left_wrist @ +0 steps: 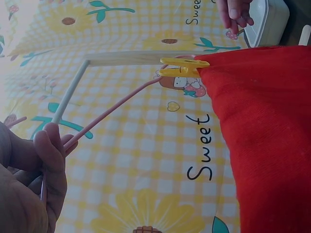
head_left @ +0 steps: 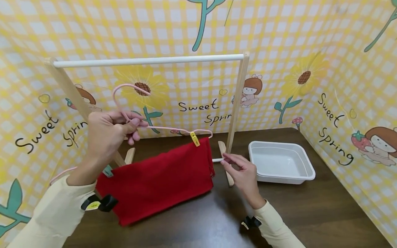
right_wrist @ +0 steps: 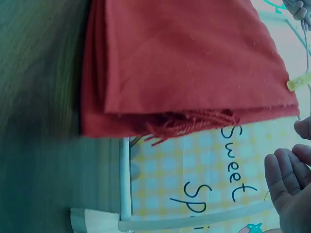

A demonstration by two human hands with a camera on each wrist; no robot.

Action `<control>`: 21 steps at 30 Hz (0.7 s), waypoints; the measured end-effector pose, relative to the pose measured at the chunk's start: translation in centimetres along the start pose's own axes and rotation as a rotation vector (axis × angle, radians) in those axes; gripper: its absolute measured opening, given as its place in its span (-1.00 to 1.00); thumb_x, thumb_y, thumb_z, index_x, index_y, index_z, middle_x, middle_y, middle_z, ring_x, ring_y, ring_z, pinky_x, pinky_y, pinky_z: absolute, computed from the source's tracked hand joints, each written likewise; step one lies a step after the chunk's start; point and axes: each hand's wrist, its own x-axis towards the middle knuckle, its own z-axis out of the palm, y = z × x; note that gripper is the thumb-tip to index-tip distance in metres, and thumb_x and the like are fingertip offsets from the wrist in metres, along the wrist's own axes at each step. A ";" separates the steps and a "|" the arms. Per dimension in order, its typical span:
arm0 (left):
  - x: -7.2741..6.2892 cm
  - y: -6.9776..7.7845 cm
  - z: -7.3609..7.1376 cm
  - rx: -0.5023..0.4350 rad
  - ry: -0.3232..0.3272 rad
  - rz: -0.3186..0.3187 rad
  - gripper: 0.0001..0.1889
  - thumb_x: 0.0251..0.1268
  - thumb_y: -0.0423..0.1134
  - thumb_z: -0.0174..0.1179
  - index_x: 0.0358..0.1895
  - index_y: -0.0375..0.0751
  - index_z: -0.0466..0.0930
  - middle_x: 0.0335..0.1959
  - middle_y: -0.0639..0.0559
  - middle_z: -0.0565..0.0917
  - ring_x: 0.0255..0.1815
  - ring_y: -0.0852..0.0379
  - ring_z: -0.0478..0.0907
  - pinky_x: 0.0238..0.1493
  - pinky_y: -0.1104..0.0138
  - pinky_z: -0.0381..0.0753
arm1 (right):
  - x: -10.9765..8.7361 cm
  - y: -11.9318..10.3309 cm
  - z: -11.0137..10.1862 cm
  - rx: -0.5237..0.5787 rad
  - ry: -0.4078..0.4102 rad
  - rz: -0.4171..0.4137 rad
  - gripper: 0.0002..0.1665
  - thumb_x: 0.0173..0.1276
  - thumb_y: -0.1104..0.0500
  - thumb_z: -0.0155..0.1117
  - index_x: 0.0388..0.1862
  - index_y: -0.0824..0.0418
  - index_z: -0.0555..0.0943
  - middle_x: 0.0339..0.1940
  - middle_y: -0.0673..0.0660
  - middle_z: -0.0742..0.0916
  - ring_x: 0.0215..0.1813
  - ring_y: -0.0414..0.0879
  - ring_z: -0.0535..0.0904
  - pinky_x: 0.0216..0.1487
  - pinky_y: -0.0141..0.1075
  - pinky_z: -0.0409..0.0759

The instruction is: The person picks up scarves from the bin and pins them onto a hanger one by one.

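My left hand (head_left: 108,134) grips a pink wire clothes hanger (head_left: 167,128) just below its hook, holding it up in front of a rack. A folded red cloth (head_left: 164,182) with a fringed edge hangs from the hanger. Near its right corner a yellow clothespin (head_left: 195,139) clips the cloth; a teal clothespin (head_left: 107,171) sits at its left corner, partly hidden by the wrist. To the right of the cloth is my right hand (head_left: 243,174), fingers loosely bent with nothing between them. In the right wrist view that hand's fingers (right_wrist: 284,174) are apart from the cloth.
The wooden rack (head_left: 237,100) has a white top rod (head_left: 149,61) and a low white bar (head_left: 217,160) behind the cloth. A white plastic tub (head_left: 279,163) stands on the dark table (head_left: 325,213) at the right. Yellow checked fabric surrounds the back and sides.
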 end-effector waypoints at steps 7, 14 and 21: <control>0.3 0.6 -0.6 0.029 0.013 0.008 -0.86 0.26 -0.55 0.32 -0.46 -0.58 0.68 -0.48 -0.03 0.80 -0.76 0.14 0.59 -0.74 0.42 0.63 | 0.8 0.7 -0.6 -0.005 0.029 -0.014 -0.69 0.18 0.41 0.52 -0.06 0.38 0.77 -0.21 0.27 0.81 -0.15 -0.37 0.70 -0.10 -0.52 0.72; 0.4 0.4 -1.1 -0.030 0.032 0.000 -0.80 0.22 -0.62 0.30 -0.57 -0.53 0.62 -0.44 -0.04 0.79 -0.73 0.13 0.63 -0.76 0.44 0.60 | 1.4 1.1 -0.8 0.008 0.099 -0.025 -0.68 0.14 0.56 0.44 -0.08 0.53 0.72 -0.21 0.44 0.76 -0.13 -0.34 0.68 -0.10 -0.61 0.65; 0.4 0.5 -1.2 0.006 0.068 -0.016 -0.82 0.23 -0.58 0.32 -0.54 -0.53 0.65 -0.46 -0.01 0.81 -0.75 0.13 0.62 -0.76 0.44 0.60 | 1.8 1.4 -1.2 0.022 0.138 0.007 -0.65 0.17 0.54 0.45 -0.03 0.49 0.72 -0.15 0.48 0.75 -0.10 -0.41 0.67 -0.09 -0.64 0.65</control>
